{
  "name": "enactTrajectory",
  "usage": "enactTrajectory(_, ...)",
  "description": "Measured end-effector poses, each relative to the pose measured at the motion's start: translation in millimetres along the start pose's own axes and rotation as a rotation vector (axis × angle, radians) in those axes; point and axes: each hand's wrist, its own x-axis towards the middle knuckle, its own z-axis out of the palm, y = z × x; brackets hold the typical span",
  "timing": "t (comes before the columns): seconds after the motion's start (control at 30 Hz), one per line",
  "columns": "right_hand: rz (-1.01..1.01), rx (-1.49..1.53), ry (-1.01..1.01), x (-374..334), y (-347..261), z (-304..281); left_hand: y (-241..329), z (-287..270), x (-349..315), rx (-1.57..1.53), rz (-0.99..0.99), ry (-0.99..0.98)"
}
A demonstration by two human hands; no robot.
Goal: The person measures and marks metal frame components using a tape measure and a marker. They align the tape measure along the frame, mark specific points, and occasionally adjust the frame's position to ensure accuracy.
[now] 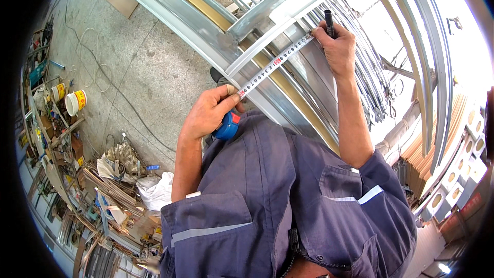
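A white tape measure blade (275, 64) stretches diagonally over metal profiles, from my left hand up to my right hand. My left hand (206, 113) pinches the blade between thumb and fingers; the blue tape case (226, 127) with a red button hangs beneath that palm. At the blade's far end my right hand (338, 51) is closed, thumb and finger on the tape tip, with a black marker (329, 23) upright in its grip. A pale metal profile (262, 46) lies just beyond the blade, crossing a long grey metal profile (193, 44).
Bundled metal strips (355, 56) lie past my right hand. Long curved-looking profiles (424, 62) stand at the right, beside stacked brown sheets (417, 149). On the floor to the left are a cable (123, 100), a yellow-and-white bucket (75, 102) and scrap wood (110, 193).
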Motion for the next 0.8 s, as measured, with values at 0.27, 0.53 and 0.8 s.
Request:
enactTrajectory(0.27, 0.062, 0.009, -0.049, 2.6, -6.9, -0.7, 0.1, -0.9, 0.0, -0.04, 0.01, -0.012)
enactTrajectory(0.53, 0.034, 0.001, -0.024, 5.1, 1.9, 0.7, 4.0, -1.9, -0.4, -0.012, 0.008, -0.016)
enactTrajectory(0.8, 0.029, -0.048, -0.015, 5.8, 3.9, 0.3, 9.1, -3.7, -0.2, 0.033, 0.013, -0.024)
